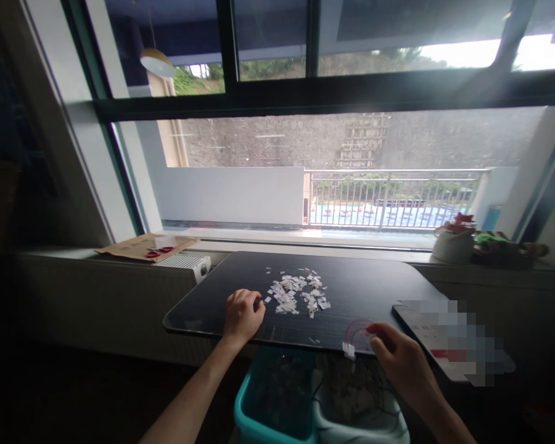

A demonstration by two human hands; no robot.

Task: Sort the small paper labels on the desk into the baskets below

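While small white paper scraps (292,285) are lying in two loose heaps on the middle of the dark table (374,280), the left hand (245,311) is resting at eight o'clock from them, its fingers curling loosely just beside the nearer pieces; I cannot tell whether it is pinching anything. At four o'clock the right hand (400,354) is hovering by the near edge, thumb and forefinger bending toward each other; whether their tips are meeting or gripping something, I cannot tell. A separate white piece (349,350) is showing at five o'clock, near those fingertips. Farther out, a pale bin (361,431) is standing at five o'clock and a turquoise bin (272,431) at six, both below the table. Between nine and ten, red-handled scissors (153,253) are lying on a brown sheet (124,248).
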